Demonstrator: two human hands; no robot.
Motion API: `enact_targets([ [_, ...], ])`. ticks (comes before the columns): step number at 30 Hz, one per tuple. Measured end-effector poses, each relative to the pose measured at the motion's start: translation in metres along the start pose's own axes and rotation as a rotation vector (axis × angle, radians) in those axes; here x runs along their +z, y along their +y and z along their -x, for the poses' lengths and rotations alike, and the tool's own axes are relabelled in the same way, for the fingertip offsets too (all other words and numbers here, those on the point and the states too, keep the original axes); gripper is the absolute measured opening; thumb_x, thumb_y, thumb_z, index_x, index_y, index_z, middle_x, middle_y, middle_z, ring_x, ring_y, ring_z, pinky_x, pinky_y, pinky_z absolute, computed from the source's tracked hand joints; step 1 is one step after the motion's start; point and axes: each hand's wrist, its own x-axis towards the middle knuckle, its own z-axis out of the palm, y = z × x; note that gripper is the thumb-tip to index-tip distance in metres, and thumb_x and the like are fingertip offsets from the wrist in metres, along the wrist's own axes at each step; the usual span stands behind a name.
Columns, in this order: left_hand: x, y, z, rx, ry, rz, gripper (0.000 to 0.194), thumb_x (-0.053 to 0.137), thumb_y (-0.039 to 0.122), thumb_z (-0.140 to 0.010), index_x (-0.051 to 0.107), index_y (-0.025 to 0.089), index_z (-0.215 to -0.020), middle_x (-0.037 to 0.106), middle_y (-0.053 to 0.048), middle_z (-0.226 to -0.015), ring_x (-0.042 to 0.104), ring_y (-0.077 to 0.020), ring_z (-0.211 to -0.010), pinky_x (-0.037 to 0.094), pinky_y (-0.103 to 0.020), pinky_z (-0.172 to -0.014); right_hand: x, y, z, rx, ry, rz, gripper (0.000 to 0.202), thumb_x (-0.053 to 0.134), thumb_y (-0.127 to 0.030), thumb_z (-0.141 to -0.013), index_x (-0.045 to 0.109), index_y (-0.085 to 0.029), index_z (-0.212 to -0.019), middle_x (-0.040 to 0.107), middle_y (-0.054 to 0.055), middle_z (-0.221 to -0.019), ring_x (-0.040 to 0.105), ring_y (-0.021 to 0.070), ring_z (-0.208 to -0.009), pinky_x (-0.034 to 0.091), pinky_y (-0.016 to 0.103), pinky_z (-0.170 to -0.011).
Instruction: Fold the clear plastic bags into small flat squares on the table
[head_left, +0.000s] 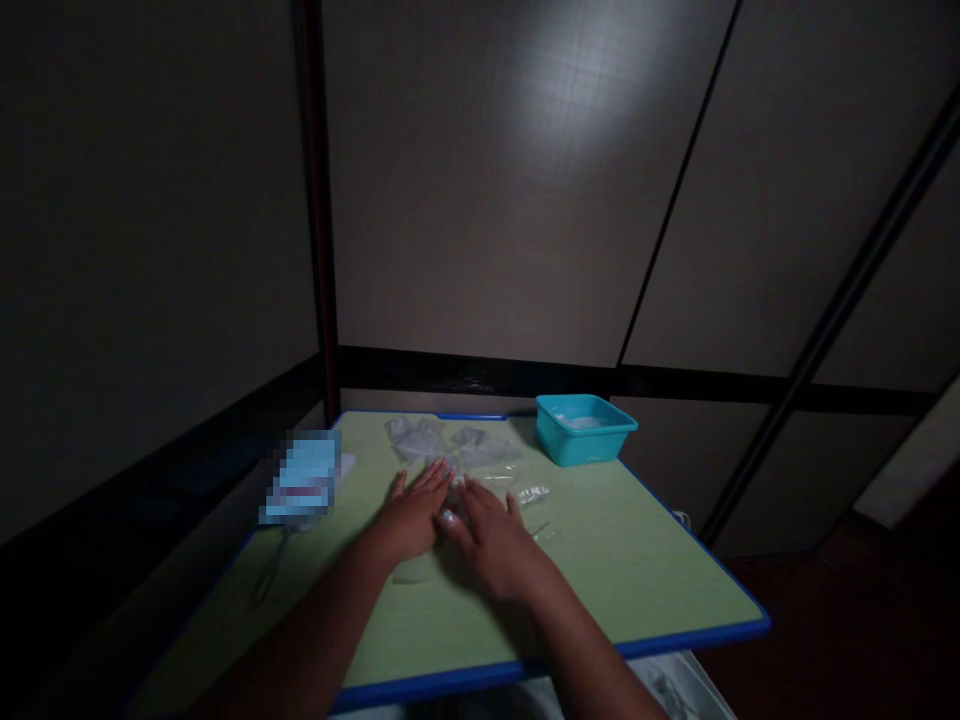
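My left hand [417, 512] lies palm down with its fingers stretched out and spread. Beside it my right hand [493, 532] also rests flat, fingers extended, its thumb close to the left hand. Both are on a thin see-through plastic sheet or bag [501, 478] on the table; its edges show around the hands, and the part beneath them is hidden. Just past my fingertips lie two crumpled clear plastic bags [418, 438], [487, 446], partly see-through against the tabletop.
The pale green table [645, 560] has a blue rim. A turquoise basin [581, 440] stands at its back right corner. At the left edge lies a blurred-out light blue object [304, 478] with a strap [271, 570]. Dark panelled walls [480, 200] close off the back and left.
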Motion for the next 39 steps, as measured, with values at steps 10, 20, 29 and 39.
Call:
enact_targets([
  [10, 0.005, 0.013, 0.045, -0.147, 0.032, -0.006, 0.051, 0.021, 0.028, -0.087, 0.024, 0.018, -0.137, 0.018, -0.004, -0.144, 0.013, -0.0183, -0.133, 0.009, -0.049, -0.104, 0.035, -0.011, 0.026, 0.037, -0.041, 0.208, 0.059, 0.012, -0.047, -0.089, 0.010, -0.016, -0.140, 0.008, 0.006, -0.145, 0.002, 0.0190, -0.133, -0.008, 0.051, -0.103],
  [20, 0.016, 0.016, 0.062, -0.185, 0.032, -0.045, 0.061, 0.026, 0.050, -0.085, 0.019, 0.021, -0.138, 0.015, -0.004, -0.144, 0.014, -0.0218, -0.133, 0.007, -0.053, -0.103, 0.016, 0.038, 0.059, 0.309, 0.013, 0.251, 0.060, 0.008, -0.047, -0.088, 0.011, -0.016, -0.140, 0.010, 0.007, -0.145, 0.005, 0.0200, -0.133, -0.005, 0.054, -0.102],
  [29, 0.015, 0.024, 0.068, -0.242, 0.037, -0.055, 0.068, 0.029, 0.054, -0.082, 0.021, 0.018, -0.138, 0.014, -0.006, -0.144, 0.012, -0.0244, -0.133, 0.007, -0.054, -0.102, -0.002, 0.055, 0.069, 0.537, 0.091, 0.359, 0.059, 0.014, -0.040, -0.088, 0.011, -0.011, -0.139, 0.001, 0.008, -0.145, -0.004, 0.0236, -0.133, -0.009, 0.058, -0.099],
  [39, 0.018, 0.018, 0.070, -0.213, 0.038, -0.097, 0.059, 0.024, 0.045, -0.085, 0.020, 0.020, -0.137, 0.013, -0.003, -0.144, 0.010, -0.0219, -0.133, 0.013, -0.054, -0.101, 0.038, -0.017, 0.024, 0.080, -0.048, 0.128, 0.055, 0.008, -0.043, -0.090, 0.010, -0.021, -0.140, 0.012, 0.005, -0.145, 0.006, 0.0173, -0.133, -0.005, 0.054, -0.102],
])
